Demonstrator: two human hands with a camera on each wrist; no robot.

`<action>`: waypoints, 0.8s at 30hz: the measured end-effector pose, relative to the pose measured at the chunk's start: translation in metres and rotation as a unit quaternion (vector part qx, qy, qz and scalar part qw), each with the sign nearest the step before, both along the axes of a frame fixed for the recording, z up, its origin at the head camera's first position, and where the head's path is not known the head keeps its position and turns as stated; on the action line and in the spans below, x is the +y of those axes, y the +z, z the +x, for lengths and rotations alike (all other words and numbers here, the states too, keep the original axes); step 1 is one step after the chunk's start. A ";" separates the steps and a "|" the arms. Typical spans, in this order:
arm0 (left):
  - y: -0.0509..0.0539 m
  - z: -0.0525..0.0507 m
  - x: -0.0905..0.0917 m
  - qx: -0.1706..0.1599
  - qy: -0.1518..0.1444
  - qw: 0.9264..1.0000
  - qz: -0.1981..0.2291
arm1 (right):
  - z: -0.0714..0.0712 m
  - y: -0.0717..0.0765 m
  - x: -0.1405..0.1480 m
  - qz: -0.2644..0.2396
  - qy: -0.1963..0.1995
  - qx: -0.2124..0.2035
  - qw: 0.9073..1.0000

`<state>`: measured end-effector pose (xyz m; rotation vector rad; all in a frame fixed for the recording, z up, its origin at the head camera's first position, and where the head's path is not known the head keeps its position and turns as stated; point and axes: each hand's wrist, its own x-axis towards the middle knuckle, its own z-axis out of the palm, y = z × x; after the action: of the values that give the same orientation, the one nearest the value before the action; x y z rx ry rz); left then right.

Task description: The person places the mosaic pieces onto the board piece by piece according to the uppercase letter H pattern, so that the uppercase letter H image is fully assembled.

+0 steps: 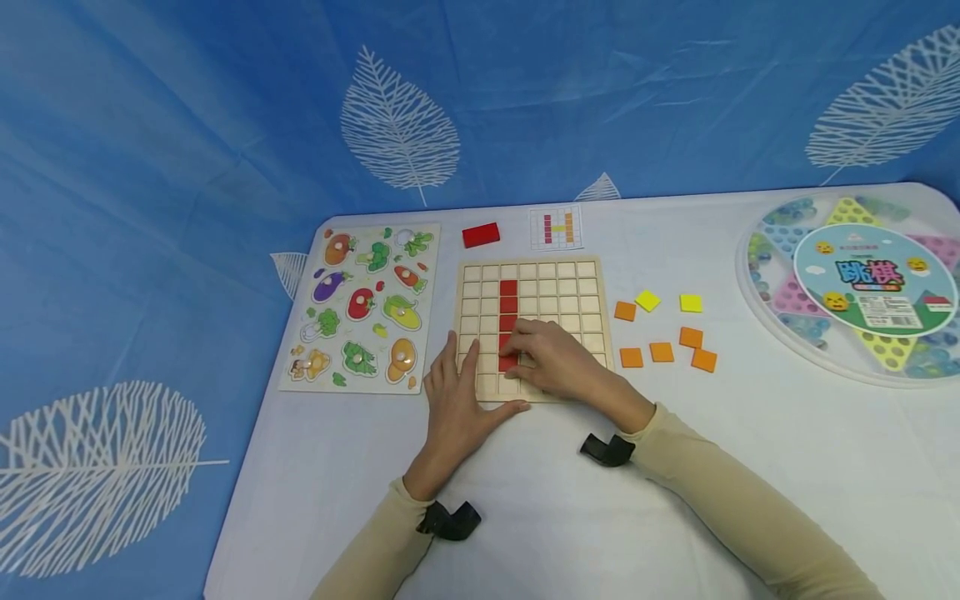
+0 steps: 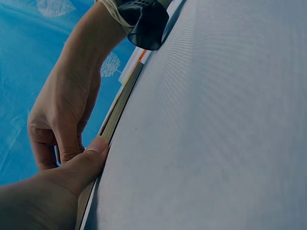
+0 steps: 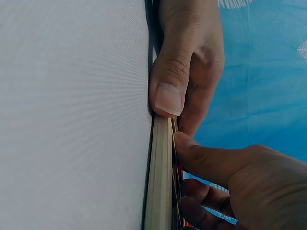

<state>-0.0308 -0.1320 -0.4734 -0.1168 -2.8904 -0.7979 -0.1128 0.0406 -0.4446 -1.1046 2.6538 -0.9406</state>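
Observation:
A wooden grid board (image 1: pixel 558 271) lies on the table in front of me, with a column of several red square tiles (image 1: pixel 508 288) set in its cells. Over the column's near end, my right hand (image 1: pixel 551 358) has its thumb and fingertips curled about the lowest red tile (image 1: pixel 507 363); the fingers partly cover the tiles there. My left hand (image 1: pixel 457 408) steadies the board's near left corner, fingers fairly straight over the left side. In the left wrist view the left thumb (image 2: pixel 88 160) presses the board's wooden edge (image 2: pixel 122 103).
Loose orange tiles (image 1: pixel 662 352) and yellow tiles (image 1: pixel 691 302) lie right of the board. Behind it are a red block (image 1: pixel 481 235) and a pattern card (image 1: pixel 556 227). A vegetable puzzle board (image 1: pixel 360 304) lies left; a round clear game case (image 1: pixel 873 279) lies far right.

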 end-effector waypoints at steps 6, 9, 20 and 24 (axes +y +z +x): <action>-0.001 -0.001 -0.001 0.017 -0.004 1.000 0.000 | 0.000 -0.001 0.001 -0.001 0.003 0.020 1.000; -0.002 -0.001 -0.001 0.019 -0.004 1.000 0.000 | -0.001 0.000 0.003 0.001 0.008 0.035 0.999; -0.001 0.000 0.000 -0.010 0.002 1.000 0.010 | -0.013 0.009 0.041 0.014 -0.042 0.000 0.999; 0.000 0.000 0.000 -0.018 0.005 1.000 0.017 | -0.024 0.010 0.067 0.025 -0.083 0.000 0.996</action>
<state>-0.0309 -0.1319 -0.4735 -0.0850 -2.9063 -0.8553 -0.1363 0.1081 -0.4346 -0.8832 2.7872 -0.8942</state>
